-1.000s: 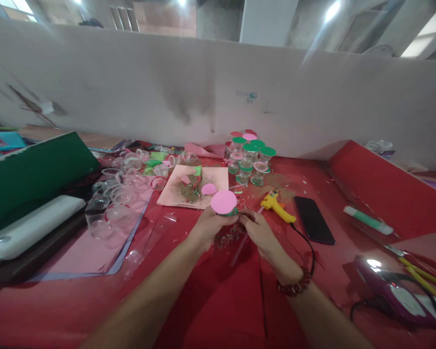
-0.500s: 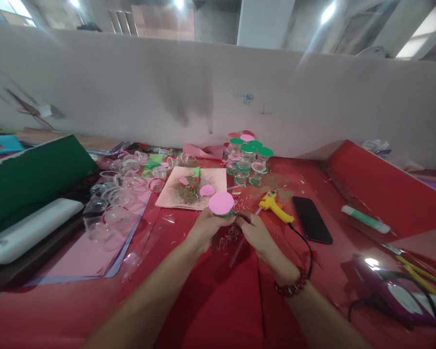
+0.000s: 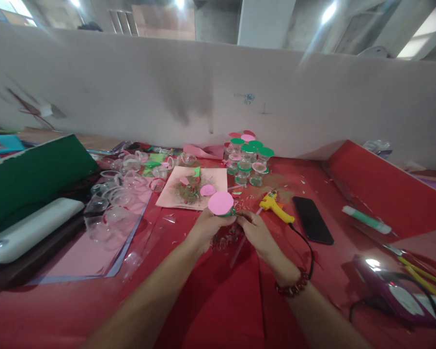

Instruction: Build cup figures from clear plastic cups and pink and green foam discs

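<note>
Both my hands meet over the red table (image 3: 210,310) around one small clear cup topped by a round pink disc (image 3: 221,202). My left hand (image 3: 205,229) is wrapped round the cup from the left. My right hand (image 3: 255,232), with a red bead bracelet on its wrist, pinches the cup's side where a bit of green shows. The cup's body is mostly hidden by my fingers. Small scraps lie on the table under my hands.
A yellow glue gun (image 3: 274,205) and a black phone (image 3: 311,219) lie right of my hands. Finished cups with green and pink lids (image 3: 249,157) stand behind. A pink sheet with brown debris (image 3: 192,186), several clear cups (image 3: 116,198), a green board (image 3: 32,174) and a white device (image 3: 29,230) are left.
The view has shifted slightly; my hands and the pink-topped cup stay together in nearly the same place.
</note>
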The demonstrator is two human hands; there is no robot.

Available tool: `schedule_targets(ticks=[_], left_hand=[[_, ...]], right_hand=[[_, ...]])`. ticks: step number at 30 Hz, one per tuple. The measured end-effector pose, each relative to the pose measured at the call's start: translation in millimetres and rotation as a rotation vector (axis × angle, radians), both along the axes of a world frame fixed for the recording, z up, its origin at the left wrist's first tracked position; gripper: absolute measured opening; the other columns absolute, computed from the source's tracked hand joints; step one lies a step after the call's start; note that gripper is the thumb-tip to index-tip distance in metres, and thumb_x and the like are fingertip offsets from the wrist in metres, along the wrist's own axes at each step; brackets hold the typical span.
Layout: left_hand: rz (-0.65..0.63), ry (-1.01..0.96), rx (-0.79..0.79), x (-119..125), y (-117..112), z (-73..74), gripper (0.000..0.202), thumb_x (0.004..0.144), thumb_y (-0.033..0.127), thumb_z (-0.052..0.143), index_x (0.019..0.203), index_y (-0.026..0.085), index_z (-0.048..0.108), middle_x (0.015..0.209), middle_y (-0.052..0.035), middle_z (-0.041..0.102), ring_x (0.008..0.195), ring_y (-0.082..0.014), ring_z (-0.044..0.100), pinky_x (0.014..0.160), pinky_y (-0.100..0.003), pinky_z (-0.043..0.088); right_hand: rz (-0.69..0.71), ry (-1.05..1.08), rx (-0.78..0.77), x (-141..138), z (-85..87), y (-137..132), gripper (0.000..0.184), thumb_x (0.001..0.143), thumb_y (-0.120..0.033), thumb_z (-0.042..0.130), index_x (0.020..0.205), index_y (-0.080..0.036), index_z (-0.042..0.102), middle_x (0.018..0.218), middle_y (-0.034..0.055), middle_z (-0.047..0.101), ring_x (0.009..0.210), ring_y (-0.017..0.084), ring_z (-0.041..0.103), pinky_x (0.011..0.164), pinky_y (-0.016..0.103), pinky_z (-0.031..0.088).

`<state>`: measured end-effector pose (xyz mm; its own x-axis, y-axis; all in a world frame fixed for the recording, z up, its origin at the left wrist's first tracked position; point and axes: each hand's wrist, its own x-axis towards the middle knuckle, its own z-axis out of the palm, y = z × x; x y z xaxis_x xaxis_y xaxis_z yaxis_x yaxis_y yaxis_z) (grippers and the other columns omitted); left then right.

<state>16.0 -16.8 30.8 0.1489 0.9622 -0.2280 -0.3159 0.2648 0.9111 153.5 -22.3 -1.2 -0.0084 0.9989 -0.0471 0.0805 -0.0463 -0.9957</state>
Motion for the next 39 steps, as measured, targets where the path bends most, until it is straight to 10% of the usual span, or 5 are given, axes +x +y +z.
schedule_targets(ticks=[39], left_hand=[[0.007, 0.028, -0.033, 1, 2, -7.1, 0.03, 0.05, 0.016, 0.08, 0.079, 0.014, 0.072, 0.076, -0.0033, 0.072, 0.07, -0.0161, 0.063, 0.069, -0.028, 0.048]], right_hand=[[0.019, -0.043, 0.006, 2, -10.9, 5, 0.018, 0.072, -0.035, 0.052, 0.068, -0.021, 0.063, 0.059, -0.0017, 0.058, 0.058, 0.016, 0.051, 0.057, 0.028, 0.038]])
